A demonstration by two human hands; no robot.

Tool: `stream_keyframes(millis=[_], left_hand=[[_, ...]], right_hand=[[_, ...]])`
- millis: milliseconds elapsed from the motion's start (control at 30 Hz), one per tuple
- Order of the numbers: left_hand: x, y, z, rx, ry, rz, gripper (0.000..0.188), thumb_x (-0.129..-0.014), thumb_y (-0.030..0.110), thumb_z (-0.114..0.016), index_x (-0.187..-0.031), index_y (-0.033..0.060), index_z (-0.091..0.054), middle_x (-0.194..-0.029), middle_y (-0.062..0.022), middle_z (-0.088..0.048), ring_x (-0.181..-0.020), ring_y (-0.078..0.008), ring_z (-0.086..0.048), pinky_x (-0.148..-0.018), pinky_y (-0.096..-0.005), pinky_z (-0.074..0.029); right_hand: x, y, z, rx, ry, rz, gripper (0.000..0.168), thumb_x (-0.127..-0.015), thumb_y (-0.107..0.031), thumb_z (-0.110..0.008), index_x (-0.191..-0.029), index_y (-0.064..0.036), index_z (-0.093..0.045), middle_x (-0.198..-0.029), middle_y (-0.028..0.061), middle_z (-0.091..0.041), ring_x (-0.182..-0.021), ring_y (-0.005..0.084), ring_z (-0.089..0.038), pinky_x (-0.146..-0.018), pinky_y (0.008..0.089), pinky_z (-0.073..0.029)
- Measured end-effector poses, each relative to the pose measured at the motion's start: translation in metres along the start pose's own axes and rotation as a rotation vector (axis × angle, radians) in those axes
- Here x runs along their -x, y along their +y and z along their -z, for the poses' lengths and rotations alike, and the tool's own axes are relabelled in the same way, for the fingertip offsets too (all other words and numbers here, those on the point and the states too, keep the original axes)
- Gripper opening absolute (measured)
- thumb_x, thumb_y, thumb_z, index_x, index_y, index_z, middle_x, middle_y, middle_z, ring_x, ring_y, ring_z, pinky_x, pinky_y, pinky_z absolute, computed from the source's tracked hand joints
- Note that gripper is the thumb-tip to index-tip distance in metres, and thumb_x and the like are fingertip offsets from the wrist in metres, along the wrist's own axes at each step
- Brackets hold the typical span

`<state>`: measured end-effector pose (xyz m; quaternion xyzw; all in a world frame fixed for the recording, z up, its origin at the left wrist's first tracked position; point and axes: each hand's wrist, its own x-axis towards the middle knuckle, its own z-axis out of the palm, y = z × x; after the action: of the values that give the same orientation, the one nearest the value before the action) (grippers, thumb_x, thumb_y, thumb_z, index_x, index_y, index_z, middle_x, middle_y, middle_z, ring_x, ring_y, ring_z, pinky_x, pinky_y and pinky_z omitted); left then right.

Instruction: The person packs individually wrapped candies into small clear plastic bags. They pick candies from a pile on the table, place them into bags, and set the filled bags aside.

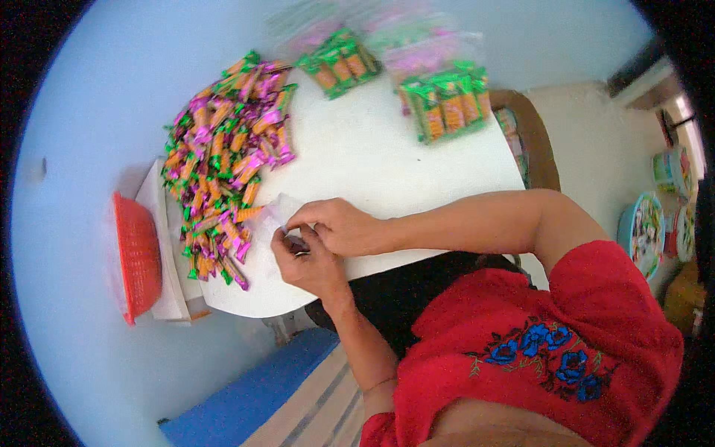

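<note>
A clear plastic bag [272, 213] is pinched at its edge between the fingertips of both hands, low over the white table [357, 167]. My left hand [313, 262] grips it from below with thumb and fingers curled. From the right, my right hand [346, 226] reaches in, its fingertips touching those of the left. Just left of the hands lies a large loose heap of small wrapped snack packets [223, 151] in green, orange and purple. Two clear bags partly filled with such packets, one bag [341, 64] at the back and another bag [447, 106] at the back right, lie on the table.
A red plastic basket [137, 257] stands beside the table's left end, against the blue wall [78, 167]. A brown chair [536, 134] stands behind the right edge. Farther right are a filled light-blue tub [645, 234] and other containers. A blue and striped surface [279, 391] lies below.
</note>
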<state>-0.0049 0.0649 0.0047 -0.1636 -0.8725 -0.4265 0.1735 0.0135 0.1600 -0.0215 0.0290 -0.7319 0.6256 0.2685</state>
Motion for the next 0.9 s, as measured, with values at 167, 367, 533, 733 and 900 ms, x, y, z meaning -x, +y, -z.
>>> stream_keyframes(millis=[167,367,533,733,900], left_hand=[[-0.011,-0.013,-0.001,0.093,0.074,-0.134,0.021,-0.085,0.009,-0.063,-0.100,-0.0064,-0.062,-0.084,-0.0181,-0.067,-0.071,-0.0262,-0.063,-0.066,-0.0349,-0.051],[-0.005,-0.016,-0.003,0.016,0.092,-0.213,0.017,-0.083,0.008,-0.064,-0.095,-0.0031,-0.062,-0.081,-0.0166,-0.062,-0.066,-0.0311,-0.060,-0.059,-0.0384,-0.048],[-0.003,-0.011,0.004,0.049,0.003,-0.140,0.020,-0.081,0.010,-0.067,-0.097,0.0012,-0.060,-0.071,-0.0105,-0.056,-0.058,-0.0265,-0.055,-0.053,-0.0372,-0.045],[-0.005,-0.019,0.003,0.158,-0.003,-0.166,0.013,-0.081,0.012,-0.066,-0.088,0.0034,-0.059,-0.063,-0.0096,-0.054,-0.056,-0.0269,-0.054,-0.055,-0.0389,-0.043],[-0.004,-0.024,0.001,0.181,0.061,-0.250,0.009,-0.081,0.009,-0.065,-0.085,0.0031,-0.059,-0.070,-0.0114,-0.059,-0.059,-0.0277,-0.058,-0.056,-0.0388,-0.046]], right_hand=[[-0.003,-0.009,0.007,-0.021,0.063,-0.055,0.036,-0.073,0.010,-0.045,-0.102,0.000,-0.063,-0.096,0.0120,-0.064,-0.082,0.0188,-0.064,-0.065,0.0291,-0.051],[-0.027,0.016,0.040,0.216,0.277,0.060,0.029,-0.077,0.007,-0.052,-0.102,-0.003,-0.064,-0.097,0.0074,-0.062,-0.069,0.0103,-0.062,-0.054,0.0224,-0.049],[-0.035,0.015,0.045,0.404,0.343,0.082,0.032,-0.076,0.006,-0.054,-0.105,-0.002,-0.063,-0.100,0.0091,-0.062,-0.078,0.0150,-0.060,-0.071,0.0278,-0.050],[-0.097,0.028,0.037,0.819,0.226,0.266,0.036,-0.077,-0.004,-0.055,-0.113,-0.005,-0.062,-0.116,0.0157,-0.059,-0.108,0.0327,-0.055,-0.090,0.0424,-0.049],[-0.142,0.032,0.038,1.166,0.177,0.175,0.042,-0.076,-0.006,-0.057,-0.118,-0.007,-0.061,-0.117,0.0109,-0.060,-0.105,0.0347,-0.053,-0.088,0.0433,-0.048]])
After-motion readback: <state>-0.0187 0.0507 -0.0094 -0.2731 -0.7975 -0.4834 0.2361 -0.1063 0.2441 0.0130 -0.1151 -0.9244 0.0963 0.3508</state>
